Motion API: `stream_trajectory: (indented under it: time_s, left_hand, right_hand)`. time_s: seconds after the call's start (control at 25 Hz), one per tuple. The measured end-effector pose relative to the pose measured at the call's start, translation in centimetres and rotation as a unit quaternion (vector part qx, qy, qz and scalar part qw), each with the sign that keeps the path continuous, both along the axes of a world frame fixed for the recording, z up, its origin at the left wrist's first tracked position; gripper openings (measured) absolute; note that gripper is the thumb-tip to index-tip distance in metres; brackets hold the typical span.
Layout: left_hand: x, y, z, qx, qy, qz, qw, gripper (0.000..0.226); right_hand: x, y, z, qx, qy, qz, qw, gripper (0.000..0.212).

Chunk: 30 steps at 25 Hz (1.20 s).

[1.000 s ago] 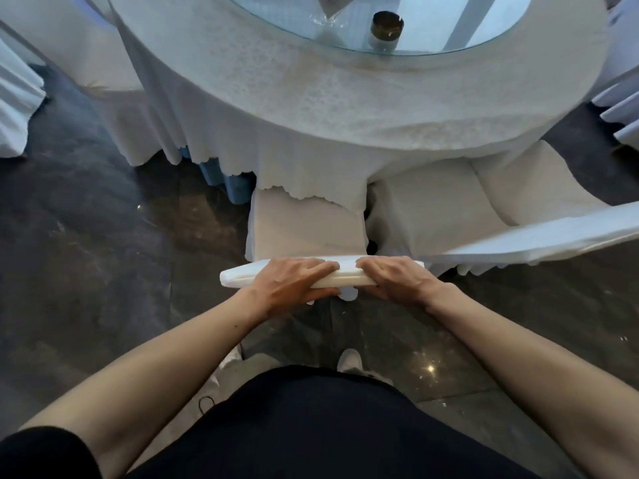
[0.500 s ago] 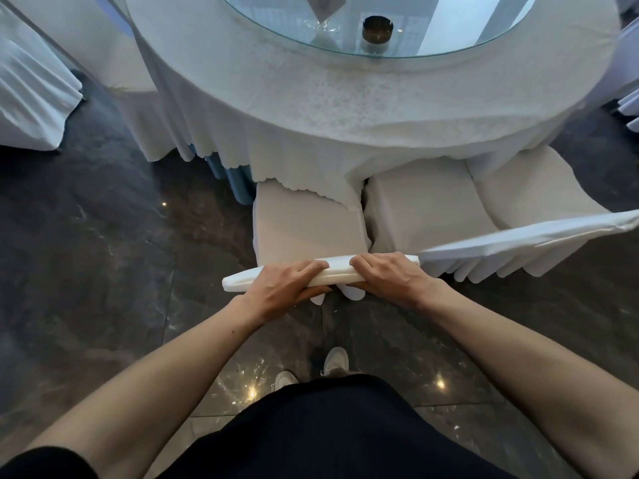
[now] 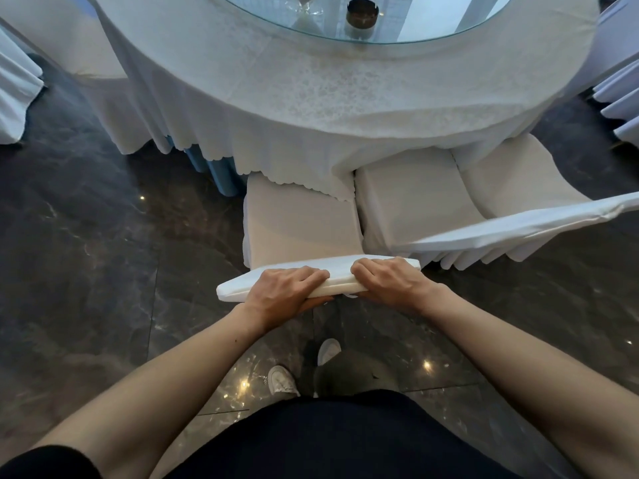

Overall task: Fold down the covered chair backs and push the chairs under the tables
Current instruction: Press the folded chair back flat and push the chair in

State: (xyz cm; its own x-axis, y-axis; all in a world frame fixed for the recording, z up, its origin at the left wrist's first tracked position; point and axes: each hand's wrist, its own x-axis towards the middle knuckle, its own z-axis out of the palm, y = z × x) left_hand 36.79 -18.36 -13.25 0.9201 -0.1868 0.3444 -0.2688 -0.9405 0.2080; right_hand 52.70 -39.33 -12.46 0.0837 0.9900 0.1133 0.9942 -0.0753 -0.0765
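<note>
A white-covered chair stands in front of me, its seat (image 3: 301, 223) partly under the hem of the round table's white cloth (image 3: 311, 108). Both hands grip the top edge of its chair back (image 3: 231, 288). My left hand (image 3: 287, 288) wraps the edge left of centre, fingers over the top. My right hand (image 3: 387, 280) holds it right of centre. A second covered chair (image 3: 411, 198) sits beside it to the right, with its upright back (image 3: 518, 226) seen edge-on.
A glass turntable (image 3: 432, 29) on the table carries a dark round ashtray (image 3: 362, 13) and a glass. More draped chairs stand at the far left (image 3: 15, 95) and far right (image 3: 619, 98). A blue skirt (image 3: 221, 171) shows under the cloth. My shoes (image 3: 281, 380) are on dark marble floor.
The chair has slid forward, its seat further under the tablecloth. I have stepped closer to the table. Both hands keep the same grip.
</note>
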Motion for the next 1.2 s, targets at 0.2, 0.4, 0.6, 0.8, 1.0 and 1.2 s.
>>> stream_trajectory:
  time_s: [0.2,0.4,0.6,0.8,1.0,1.2]
  left_hand:
    - [2.6,-0.3,0.1,-0.005,0.006,0.022,1.000,0.035]
    - [4.8,-0.6,0.5,-0.014,0.008,0.033,0.999,0.034]
    - [5.2,-1.0,0.6,-0.013,0.026,0.032,0.999,0.034]
    - [5.0,-1.8,1.2,-0.022,0.028,0.042,0.998,0.032]
    - [4.9,-3.8,1.1,-0.026,0.034,0.038,0.998,0.032]
    - [4.6,-4.8,1.0,-0.020,0.024,0.037,0.999,0.032]
  right_hand:
    - [3.1,-0.1,-0.1,-0.009,0.023,-0.009,1.000,0.029]
    - [5.5,0.2,-0.1,0.020,0.036,-0.009,0.999,0.035]
    - [6.0,0.0,-0.3,0.053,0.033,0.001,0.998,0.026]
    - [5.7,-0.2,-0.6,0.078,0.022,-0.003,0.997,0.027]
    - [6.0,-2.2,-0.4,0.087,-0.015,0.019,0.996,0.018]
    - [5.8,-3.0,-0.2,0.090,-0.007,0.021,0.996,0.029]
